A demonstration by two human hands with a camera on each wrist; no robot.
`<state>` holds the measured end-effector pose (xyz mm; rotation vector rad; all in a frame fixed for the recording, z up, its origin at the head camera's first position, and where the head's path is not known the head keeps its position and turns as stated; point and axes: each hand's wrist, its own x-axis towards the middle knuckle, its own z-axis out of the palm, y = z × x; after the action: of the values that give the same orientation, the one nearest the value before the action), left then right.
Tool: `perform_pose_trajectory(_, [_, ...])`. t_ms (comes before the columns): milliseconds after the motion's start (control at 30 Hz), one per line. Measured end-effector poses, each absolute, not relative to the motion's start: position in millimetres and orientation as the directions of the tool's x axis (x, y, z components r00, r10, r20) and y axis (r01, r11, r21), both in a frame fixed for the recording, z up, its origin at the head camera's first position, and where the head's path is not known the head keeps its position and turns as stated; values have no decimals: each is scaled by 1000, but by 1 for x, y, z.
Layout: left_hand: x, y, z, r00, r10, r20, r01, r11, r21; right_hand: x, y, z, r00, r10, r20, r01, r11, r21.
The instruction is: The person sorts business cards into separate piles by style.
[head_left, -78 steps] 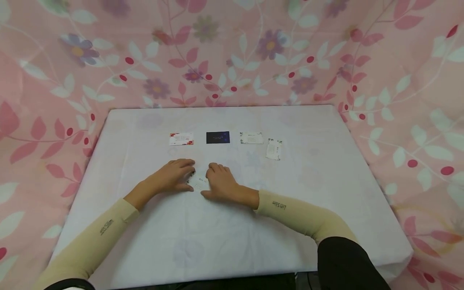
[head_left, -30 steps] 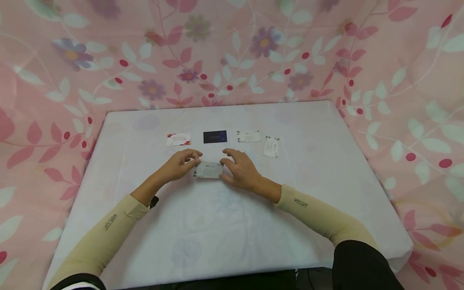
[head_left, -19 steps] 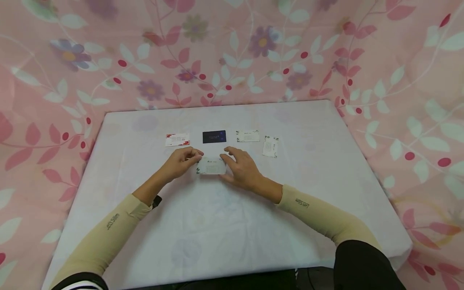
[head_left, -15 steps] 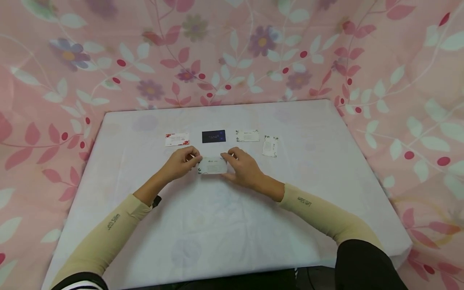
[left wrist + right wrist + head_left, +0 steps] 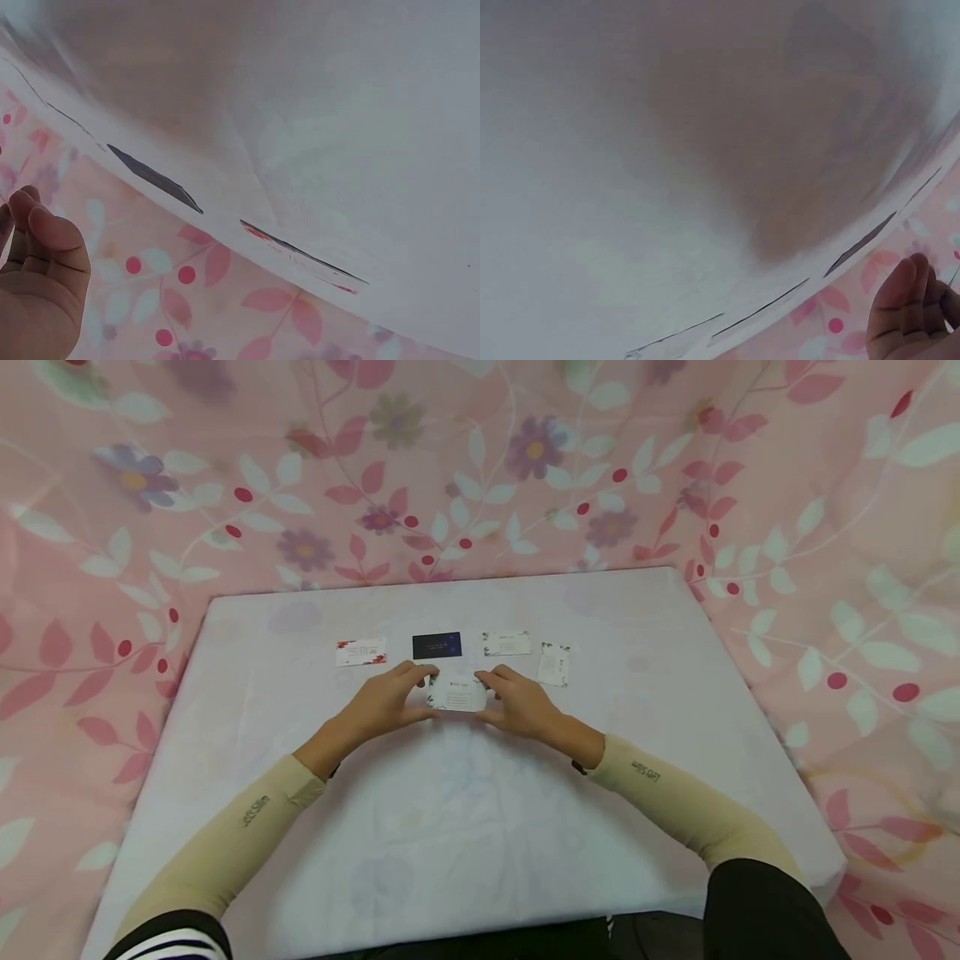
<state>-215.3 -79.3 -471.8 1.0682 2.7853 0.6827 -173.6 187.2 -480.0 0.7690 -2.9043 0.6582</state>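
Observation:
A white business card (image 5: pixel 457 693) with dark leaf corners and small print lies between my two hands, long side crosswise. My left hand (image 5: pixel 386 700) grips its left end, fingers at the upper corner and thumb by the lower one. At the opposite end my right hand (image 5: pixel 525 703) grips the card the same way. In the left wrist view the left hand (image 5: pixel 45 285) shows curled fingers at the left edge, and the held card is out of sight. The right hand (image 5: pixel 911 307) appears at the lower right of the right wrist view.
Beyond the hands runs a row of cards: a red-flowered card (image 5: pixel 362 652), a dark blue card (image 5: pixel 437 646) and a white leaf-edged card (image 5: pixel 507 643). To their right a similar card (image 5: pixel 554 664) lies turned lengthwise. A white cloth (image 5: pixel 450 827) covers the table.
The card has been turned from askew to level and carried away from me and rightward. The left hand has shifted from pinching the upper left corner to spanning the card's left end.

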Motion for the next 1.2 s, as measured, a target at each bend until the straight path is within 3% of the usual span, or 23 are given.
perform_pose_trajectory(333, [-218,-67,-479,-750,656,86,610,634,475,-175,200,-481,-871,-456,183,-481,715,-507])
perform_pose_trajectory(667, [-237,-49,-477,-771,631,88,537,568,624,-191,220,-486,-898,-385,212,-423,626,-656])
perform_pose_trajectory(967, [-268,-8,-461,-791,605,87,570,679,463,-224,255,-484,-919,-344,192,-388,713,-583])
perform_pose_trajectory(1200, [-297,25,-462,-819,570,62,548,745,380,-255,281,-484,-952,-292,88,-291,785,-547])
